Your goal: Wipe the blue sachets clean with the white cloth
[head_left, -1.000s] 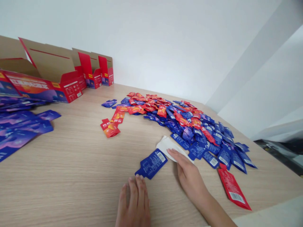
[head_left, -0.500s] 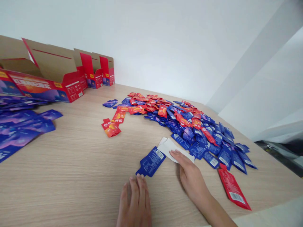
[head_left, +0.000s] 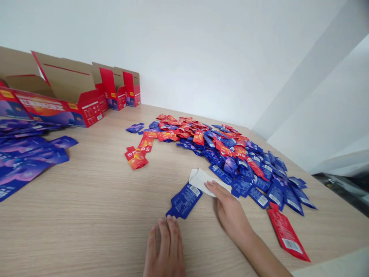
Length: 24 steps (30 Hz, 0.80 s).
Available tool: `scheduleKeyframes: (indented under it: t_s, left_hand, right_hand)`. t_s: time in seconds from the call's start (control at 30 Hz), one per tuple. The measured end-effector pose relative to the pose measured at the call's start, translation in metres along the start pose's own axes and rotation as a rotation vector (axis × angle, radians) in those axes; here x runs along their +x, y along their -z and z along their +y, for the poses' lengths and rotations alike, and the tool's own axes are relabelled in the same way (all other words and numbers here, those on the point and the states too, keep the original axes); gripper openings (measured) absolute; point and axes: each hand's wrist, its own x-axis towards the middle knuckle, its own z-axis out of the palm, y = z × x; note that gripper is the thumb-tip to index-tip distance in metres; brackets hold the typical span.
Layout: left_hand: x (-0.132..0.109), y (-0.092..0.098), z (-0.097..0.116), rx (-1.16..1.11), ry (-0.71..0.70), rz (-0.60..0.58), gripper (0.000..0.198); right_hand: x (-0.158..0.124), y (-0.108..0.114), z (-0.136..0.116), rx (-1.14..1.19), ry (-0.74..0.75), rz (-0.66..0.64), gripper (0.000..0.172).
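A blue pouch (head_left: 185,200) with a barcode lies flat on the wooden table, its narrow neck toward me. The fingertips of my left hand (head_left: 165,246) rest at the neck's end, fingers stretched out over the tabletop. Under the fingers of my right hand (head_left: 230,209) is a folded white tissue (head_left: 201,179). The thumb side is hidden, but the tissue is held from above. Its left edge touches or overlaps the pouch's barcode end.
A heap of blue and red pouches (head_left: 213,140) spreads across the back and right. One red pouch (head_left: 289,232) lies right of my right arm. Two orange-red pouches (head_left: 136,157) lie left of the heap. More blue pouches (head_left: 31,154) and open cardboard boxes (head_left: 62,107) stand left.
The tissue has shifted slightly left under my right hand, toward the blue pouch's barcode end. My left hand stays at the pouch's neck. The view has moved slightly.
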Motion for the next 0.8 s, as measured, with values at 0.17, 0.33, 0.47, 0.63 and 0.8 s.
scheduleKeyframes:
  t_s: [0.17,0.33,0.47,0.63,0.8]
  left_hand:
    - [0.001,-0.001,0.0,-0.008,-0.001,0.005,0.037]
    - [-0.002,-0.005,-0.002,-0.012,-0.002,0.004,0.036]
    - [-0.003,-0.008,-0.001,-0.021,-0.003,0.043,0.038]
    - [-0.003,-0.007,0.004,-0.07,0.037,0.01,0.035]
    - [0.003,0.003,0.005,0.004,0.006,-0.008,0.035]
  right_hand:
    - [-0.011,-0.004,-0.052,0.109,0.224,-0.115,0.072]
    - [0.0,-0.015,-0.043,0.058,0.23,-0.149,0.086]
    - [0.008,-0.004,-0.006,-0.017,0.049,-0.033,0.069]
    - [-0.007,0.001,-0.042,0.087,0.208,-0.124,0.071]
    - [-0.005,-0.008,-0.037,0.101,0.209,-0.164,0.084]
